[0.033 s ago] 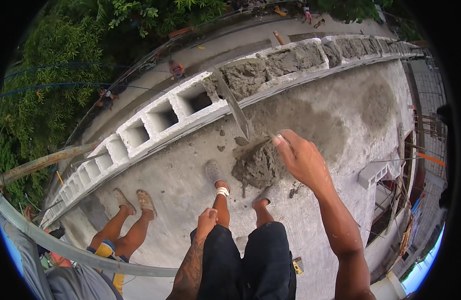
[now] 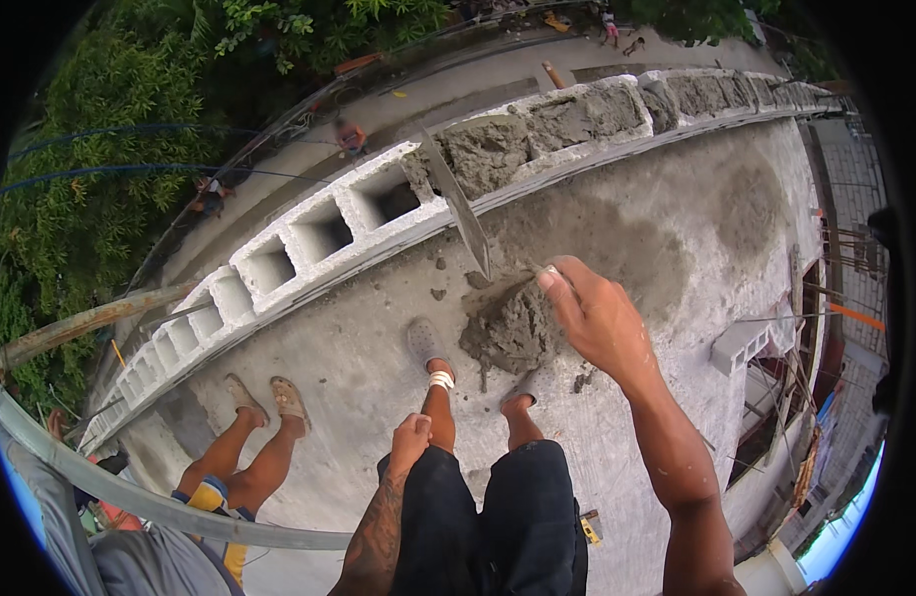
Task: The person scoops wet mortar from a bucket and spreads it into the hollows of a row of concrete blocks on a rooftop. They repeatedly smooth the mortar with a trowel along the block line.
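Observation:
My right hand (image 2: 605, 323) is closed round a trowel, whose handle is mostly hidden by the fingers. Seen almost edge-on, the trowel's metal blade (image 2: 460, 209) reaches over the near edge of the hollow block wall (image 2: 364, 212). Grey wet mortar (image 2: 488, 154) fills the block cavities to the right of the blade, while those to the left are hollow. Below the blade and beside my right hand, a heap of mortar (image 2: 513, 328) lies on the concrete floor. My left hand (image 2: 410, 439) is curled into a loose fist by my left knee, with nothing visible in it.
At left stand another person's legs (image 2: 225, 462) in tan clogs. A curved metal bar (image 2: 170, 512) crosses the lower left. A loose block (image 2: 741, 343) sits at the slab's right edge, near an opening. Beyond the wall, a street (image 2: 428, 104) lies far below.
My right hand and the trowel have shifted very slightly to the left. My left hand stays where it was.

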Demonstrator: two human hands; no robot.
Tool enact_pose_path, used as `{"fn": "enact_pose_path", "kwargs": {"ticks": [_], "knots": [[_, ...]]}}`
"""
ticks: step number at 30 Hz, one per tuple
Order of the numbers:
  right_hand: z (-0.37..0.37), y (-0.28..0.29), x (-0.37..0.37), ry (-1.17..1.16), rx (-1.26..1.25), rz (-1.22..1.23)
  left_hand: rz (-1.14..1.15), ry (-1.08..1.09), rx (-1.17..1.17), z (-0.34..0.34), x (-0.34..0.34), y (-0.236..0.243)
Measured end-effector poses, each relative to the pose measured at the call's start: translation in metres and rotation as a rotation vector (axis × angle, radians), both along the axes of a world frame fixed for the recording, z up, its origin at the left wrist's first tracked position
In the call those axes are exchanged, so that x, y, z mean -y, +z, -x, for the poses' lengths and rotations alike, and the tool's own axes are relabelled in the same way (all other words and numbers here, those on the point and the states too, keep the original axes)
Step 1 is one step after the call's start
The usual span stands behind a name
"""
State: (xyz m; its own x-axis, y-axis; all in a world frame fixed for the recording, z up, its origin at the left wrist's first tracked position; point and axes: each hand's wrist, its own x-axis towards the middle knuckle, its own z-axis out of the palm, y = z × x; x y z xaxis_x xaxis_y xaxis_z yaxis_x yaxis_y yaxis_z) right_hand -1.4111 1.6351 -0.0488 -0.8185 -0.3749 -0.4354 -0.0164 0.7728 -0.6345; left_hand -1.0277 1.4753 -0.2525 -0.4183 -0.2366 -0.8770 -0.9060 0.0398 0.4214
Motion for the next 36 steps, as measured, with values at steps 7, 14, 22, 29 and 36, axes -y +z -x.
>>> {"fn": "enact_pose_path", "kwargs": {"ticks": [7, 14, 22, 29, 36], "knots": [[0.013, 0.004, 0.016, -0.061, 0.276, -0.030, -0.012, -0.004, -0.004, 0.007, 0.005, -0.002], [0.007, -0.006, 0.005, -0.013, -0.062, -0.098, 0.018, 0.016, 0.020, 0.000, 0.022, -0.017], [0.003, -0.017, -0.001, -0.092, 0.040, -0.106, 0.006, 0.068, 0.021, -0.016, 0.027, -0.019], [-0.001, -0.020, -0.020, -0.190, 0.094, -0.002, -0.032, 0.098, 0.051, -0.019, 0.030, -0.019], [0.008, -0.046, -0.075, -0.593, 0.367, 0.200, -0.018, 0.155, 0.042, -0.024, 0.036, -0.021]]}}
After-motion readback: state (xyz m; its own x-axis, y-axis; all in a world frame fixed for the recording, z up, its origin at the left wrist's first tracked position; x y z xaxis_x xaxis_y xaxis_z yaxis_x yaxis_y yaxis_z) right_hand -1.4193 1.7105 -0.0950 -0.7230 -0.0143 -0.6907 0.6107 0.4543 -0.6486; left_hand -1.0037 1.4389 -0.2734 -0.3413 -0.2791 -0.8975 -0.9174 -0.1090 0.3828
